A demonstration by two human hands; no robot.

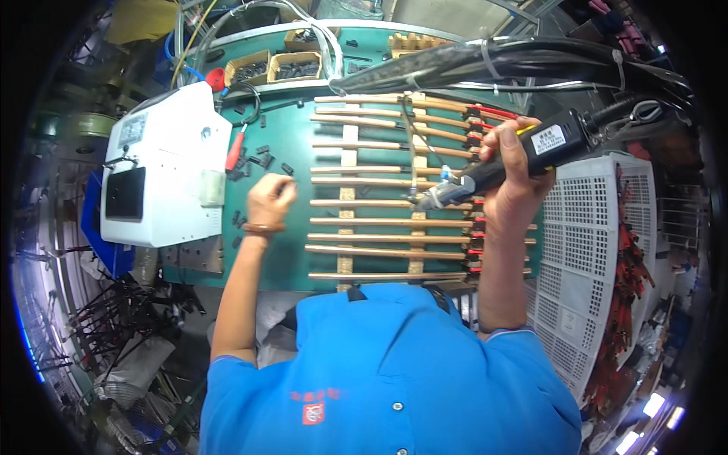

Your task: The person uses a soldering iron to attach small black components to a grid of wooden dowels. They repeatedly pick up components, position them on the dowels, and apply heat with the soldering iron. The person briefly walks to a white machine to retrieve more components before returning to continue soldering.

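My right hand [513,182] is wrapped round a black electric screwdriver [547,144], whose grey nose [444,195] points left over a row of wooden sticks [387,223]. The sticks lie side by side across two light wooden strips [346,220], with black and red fittings at their right ends. To the left of them, my left hand [270,200] is closed with fingers curled together; what it pinches, if anything, is hidden. Small black pieces [262,158] lie scattered on the green tabletop beside it.
A white machine [168,163] stands at the left, near a red-handled tool [235,152]. Boxes of black parts [296,67] sit at the back. A thick black cable bundle [523,62] crosses the upper right, above a white perforated crate [572,280].
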